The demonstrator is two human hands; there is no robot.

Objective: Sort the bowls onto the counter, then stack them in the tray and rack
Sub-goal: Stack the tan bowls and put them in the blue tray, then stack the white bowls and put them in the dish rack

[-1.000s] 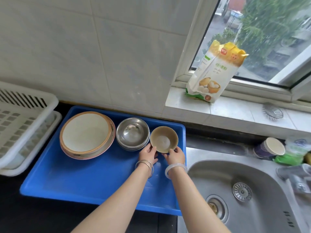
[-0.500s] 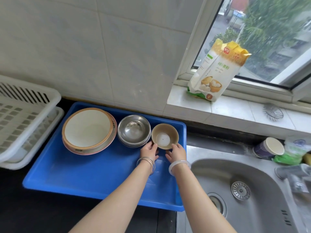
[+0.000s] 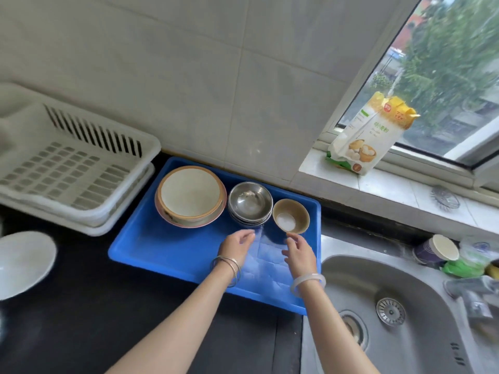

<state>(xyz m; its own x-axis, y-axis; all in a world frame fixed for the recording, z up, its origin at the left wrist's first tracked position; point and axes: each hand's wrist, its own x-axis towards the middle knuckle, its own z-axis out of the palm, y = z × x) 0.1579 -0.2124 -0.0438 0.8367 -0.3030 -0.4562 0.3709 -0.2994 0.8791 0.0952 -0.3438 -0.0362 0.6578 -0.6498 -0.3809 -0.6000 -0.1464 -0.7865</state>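
A blue tray (image 3: pixel 140 247) lies on the dark counter (image 3: pixel 81 314) between a white rack (image 3: pixel 67 168) on the left and the sink (image 3: pixel 421 290) on the right, its far edge against the tiled wall. Three sets of bowls stand in a row along the tray's far edge: a stack of large bowls (image 3: pixel 191 197) in the far left corner, a stack of steel bowls (image 3: pixel 249 203) in the middle, and a small brown bowl (image 3: pixel 291 215) in the far right corner, upright and just beside the steel stack. The left hand (image 3: pixel 237 245) hovers over the tray in front of the steel bowls, fingers relaxed and holding nothing. The right hand (image 3: pixel 299 253) is also loose and empty, its fingertips just at the brown bowl's near rim; whether they touch it cannot be told. A white bowl (image 3: pixel 24 261) sits at the counter's left edge, in front of the rack. A flour bag (image 3: pixel 370 136) stands on the windowsill.
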